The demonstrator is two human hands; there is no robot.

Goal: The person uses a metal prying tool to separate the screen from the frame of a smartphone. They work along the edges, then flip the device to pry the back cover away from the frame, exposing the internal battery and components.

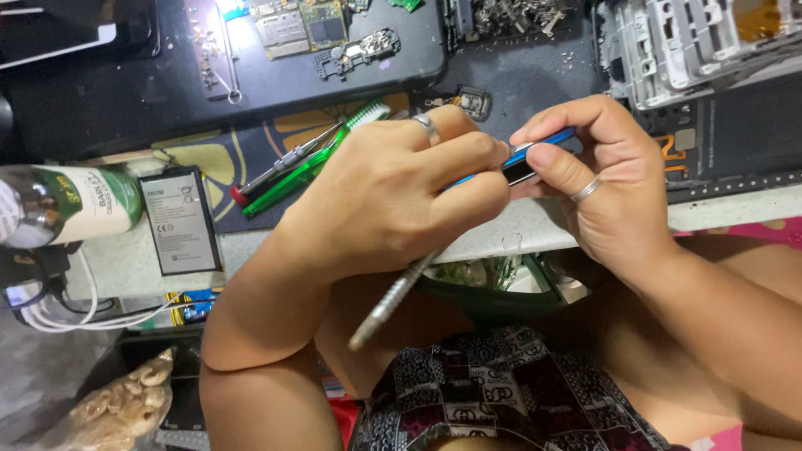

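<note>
A: Obs. Left hand (393, 200) closed around a metal tool (393, 296), shaft trailing near-left past the wrist. Right hand (606, 179) pinches a small blue-and-black part (526, 163) between thumb and forefinger, held above the bench edge (518, 230)

B: Noted. Judgement: brace both wrists together, keep the tip square to the part. Phone battery (180, 219) and green toothbrush (313, 167) lie left, untouched

My phone repair workshop, circuit boards (302, 27) on a dark mat (100, 92), phone battery (180, 220), screwdriver (284, 160), loose screws (511, 15), stripped phone frames (685, 46) crowding my surface (518, 230)
</note>
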